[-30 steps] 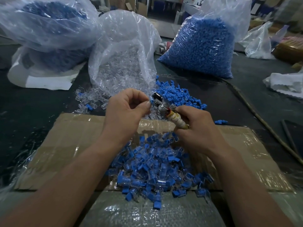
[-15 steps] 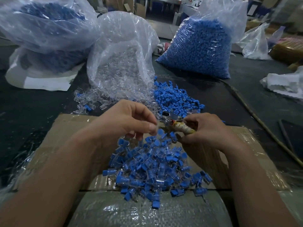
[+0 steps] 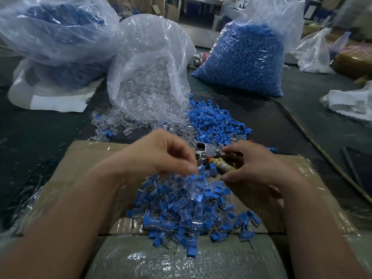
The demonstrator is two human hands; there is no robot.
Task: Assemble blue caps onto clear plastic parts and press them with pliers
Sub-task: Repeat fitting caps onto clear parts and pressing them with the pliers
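The pile of capped parts lies on cardboard. Over its far edge the left hand curls, thumb and forefinger seemingly pinching a part. The right hand grips the pliers. Beyond lie caps and clear parts. Risk: a half-seated cap dropped in could go unnoticed among the rest.

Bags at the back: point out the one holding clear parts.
The middle bag, its mouth open with clear parts spilling out; the left bag and right bag show blue inside.
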